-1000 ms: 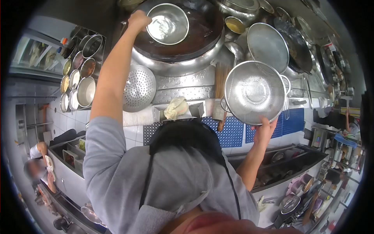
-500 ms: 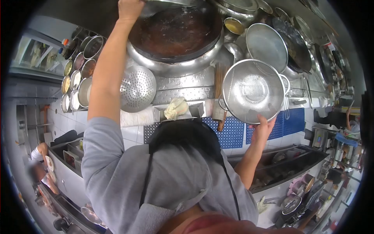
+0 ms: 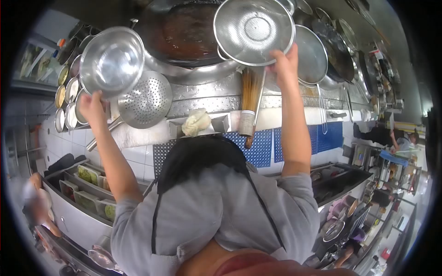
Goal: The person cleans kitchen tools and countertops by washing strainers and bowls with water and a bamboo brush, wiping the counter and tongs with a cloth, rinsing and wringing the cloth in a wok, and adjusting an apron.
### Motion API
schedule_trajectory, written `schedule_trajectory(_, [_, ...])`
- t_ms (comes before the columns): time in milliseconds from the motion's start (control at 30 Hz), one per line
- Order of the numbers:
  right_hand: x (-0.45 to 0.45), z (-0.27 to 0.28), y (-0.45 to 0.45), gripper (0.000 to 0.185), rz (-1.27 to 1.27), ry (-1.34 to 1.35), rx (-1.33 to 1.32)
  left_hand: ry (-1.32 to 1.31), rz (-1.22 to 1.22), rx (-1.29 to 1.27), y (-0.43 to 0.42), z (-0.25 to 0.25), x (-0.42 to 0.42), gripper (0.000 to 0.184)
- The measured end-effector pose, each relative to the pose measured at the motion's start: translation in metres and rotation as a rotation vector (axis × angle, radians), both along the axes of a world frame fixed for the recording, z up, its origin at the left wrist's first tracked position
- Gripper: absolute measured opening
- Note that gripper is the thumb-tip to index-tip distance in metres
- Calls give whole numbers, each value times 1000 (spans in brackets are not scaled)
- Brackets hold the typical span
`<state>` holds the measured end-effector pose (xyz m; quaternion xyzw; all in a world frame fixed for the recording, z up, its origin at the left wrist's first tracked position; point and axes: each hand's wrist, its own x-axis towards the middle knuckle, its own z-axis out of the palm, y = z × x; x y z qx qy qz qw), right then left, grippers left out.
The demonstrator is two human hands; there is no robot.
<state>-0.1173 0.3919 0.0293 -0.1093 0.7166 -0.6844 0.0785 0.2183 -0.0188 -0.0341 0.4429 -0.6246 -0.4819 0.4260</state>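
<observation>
My left hand (image 3: 93, 109) is closed on the near rim of a metal bowl (image 3: 112, 62), tilted above the left side of the stove. My right hand (image 3: 284, 62) grips the near rim of a round metal strainer (image 3: 254, 31), which hangs over the right edge of the large dark wok (image 3: 189, 34). Reddish-brown wet residue shows inside the wok. Just below the bowl lies a perforated ladle (image 3: 145, 100). A bamboo brush (image 3: 250, 89) rests on the counter below the strainer.
A crumpled cloth (image 3: 196, 122) sits at the counter's front edge. Seasoning pots (image 3: 71, 89) stand at the left. A flat strainer (image 3: 311, 55) and several pans are at the right. Other people appear at the far left and far right.
The bowl in my left hand has come down from the wok to the left. My right hand has raised the strainer up and left to the wok's edge. The view has shifted slightly.
</observation>
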Motion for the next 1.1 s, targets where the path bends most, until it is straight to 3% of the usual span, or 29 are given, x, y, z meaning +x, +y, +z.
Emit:
schedule_trajectory(67, [-33,0,-38,58,-1,25,176,13,-14,87,23,-26,31,20])
schedule_trajectory(233, [-85,15,-112,54,-77,210,818,17,-43,228,62,-74,58,21])
schedule_trajectory(300, [-135,-40,-132,54,-200,689,920,-1,-43,260,69,-86,61,21])
schedule_trajectory(400, [-135,-61,-171,57,-141,421,800,-39,-48,295,72,-99,60,20])
schedule_trajectory(433, [-97,-31,-179,56,-89,152,701,-46,-53,308,72,-97,59,21])
schedule_trajectory(567, [-113,-94,-206,57,36,-144,405,-146,-96,344,76,-84,55,23])
schedule_trajectory(700, [-76,-62,-167,63,105,-154,404,-398,-186,314,65,-63,56,22])
schedule_trajectory(733, [-66,-59,-146,72,112,-84,364,-567,-162,167,61,-56,57,22])
schedule_trajectory(800, [-37,-41,-96,66,163,2,283,-886,-103,-141,52,-41,57,27])
schedule_trajectory(933, [14,-75,9,51,213,51,583,-635,-180,-383,31,11,8,36])
schedule_trajectory(1000, [51,-110,48,49,248,482,885,-494,-360,-486,32,36,-53,36])
schedule_trajectory(1067, [95,-115,57,61,371,290,1244,-487,-525,-554,39,55,-122,34])
schedule_trajectory(1100, [114,-122,58,65,323,272,1264,-552,-653,-554,40,58,-158,36])
